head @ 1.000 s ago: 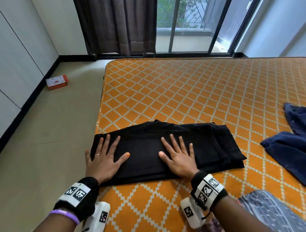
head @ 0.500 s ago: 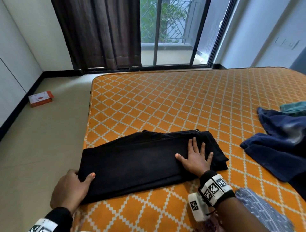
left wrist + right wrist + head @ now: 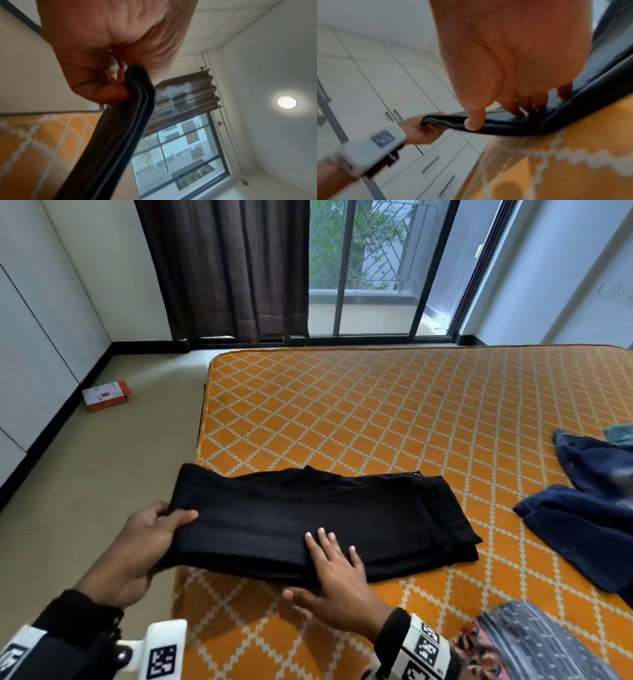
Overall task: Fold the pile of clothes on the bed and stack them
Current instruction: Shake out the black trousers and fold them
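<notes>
Black trousers (image 3: 318, 522), folded into a long strip, lie across the near left corner of the bed (image 3: 394, 419). The left end hangs out past the bed edge over the floor (image 3: 85, 491).

Left hand (image 3: 137, 546) grips that overhanging end: thumb on top, fingers curled underneath, several cloth layers pinched between them. The left wrist view confirms this, with the folded edge (image 3: 137, 86) clamped between thumb and fingers and the layers showing as stacked dark bands.

Right hand (image 3: 337, 573) is at the near edge of the trousers, about mid-length. Fingers (image 3: 322, 542) lie straight and flat on top of the cloth, and the thumb sits below at the near edge. In the right wrist view the thumb (image 3: 473, 121) presses the folded edge from the side with the fingers on top. That makes it a loose pinch on the edge, not a closed fist.

The cloth sags slightly between the two hands and lies flat on the bed to the right of the right hand.

A dark blue garment (image 3: 589, 525) lies crumpled at the right side of the bed, well apart from the trousers, with a bit of teal cloth (image 3: 620, 434) just behind it. A grey patterned cloth (image 3: 534, 645) is at the near right corner.

An orange and white box (image 3: 106, 396) sits on the floor by the wall. A brown curtain (image 3: 233, 268) hangs beside the glass door (image 3: 370, 268).
</notes>
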Action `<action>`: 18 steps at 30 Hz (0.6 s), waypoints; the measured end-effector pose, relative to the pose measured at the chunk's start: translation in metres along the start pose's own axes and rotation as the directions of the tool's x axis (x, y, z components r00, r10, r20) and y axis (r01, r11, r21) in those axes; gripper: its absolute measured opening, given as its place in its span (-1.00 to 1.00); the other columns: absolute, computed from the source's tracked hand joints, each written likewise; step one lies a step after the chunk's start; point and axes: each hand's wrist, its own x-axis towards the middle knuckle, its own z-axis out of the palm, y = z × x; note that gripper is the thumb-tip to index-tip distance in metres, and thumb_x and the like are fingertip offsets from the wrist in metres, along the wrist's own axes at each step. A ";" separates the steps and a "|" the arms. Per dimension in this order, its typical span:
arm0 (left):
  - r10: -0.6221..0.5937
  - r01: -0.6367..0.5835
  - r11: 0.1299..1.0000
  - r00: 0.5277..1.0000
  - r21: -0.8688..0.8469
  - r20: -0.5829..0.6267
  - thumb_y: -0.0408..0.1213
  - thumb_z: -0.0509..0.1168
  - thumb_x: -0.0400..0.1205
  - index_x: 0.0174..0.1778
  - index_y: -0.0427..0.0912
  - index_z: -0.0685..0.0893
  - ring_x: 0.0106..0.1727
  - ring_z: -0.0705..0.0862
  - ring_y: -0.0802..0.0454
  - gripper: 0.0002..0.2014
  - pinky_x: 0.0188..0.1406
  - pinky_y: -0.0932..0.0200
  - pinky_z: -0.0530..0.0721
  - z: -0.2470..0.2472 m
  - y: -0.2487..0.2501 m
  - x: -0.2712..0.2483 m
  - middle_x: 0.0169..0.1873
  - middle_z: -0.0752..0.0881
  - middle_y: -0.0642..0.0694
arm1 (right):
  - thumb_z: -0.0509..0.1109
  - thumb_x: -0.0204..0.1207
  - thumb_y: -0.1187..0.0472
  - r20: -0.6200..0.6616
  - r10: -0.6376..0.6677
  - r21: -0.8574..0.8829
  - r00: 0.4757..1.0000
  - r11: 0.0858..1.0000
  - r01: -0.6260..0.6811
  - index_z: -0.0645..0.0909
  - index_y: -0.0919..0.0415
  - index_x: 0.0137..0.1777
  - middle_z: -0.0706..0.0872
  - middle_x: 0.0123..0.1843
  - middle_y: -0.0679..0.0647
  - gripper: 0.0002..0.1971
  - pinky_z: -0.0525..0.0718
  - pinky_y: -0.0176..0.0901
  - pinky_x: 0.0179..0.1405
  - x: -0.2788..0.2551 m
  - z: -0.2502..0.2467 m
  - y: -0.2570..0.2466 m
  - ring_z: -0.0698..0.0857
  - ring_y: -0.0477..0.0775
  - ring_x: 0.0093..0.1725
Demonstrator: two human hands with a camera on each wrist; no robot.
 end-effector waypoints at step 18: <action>0.290 -0.132 0.865 0.919 -0.484 0.267 -0.43 0.21 0.65 0.40 -0.25 0.64 0.15 0.74 -0.26 -0.62 0.04 0.01 0.79 0.029 0.036 -0.047 0.24 0.75 -0.36 | -0.06 0.78 -0.24 0.073 0.054 0.954 0.996 0.286 -0.086 0.54 -0.27 0.11 0.71 -0.18 -0.61 -0.67 0.57 -0.17 0.32 0.057 -0.019 -0.046 0.69 -0.56 -0.11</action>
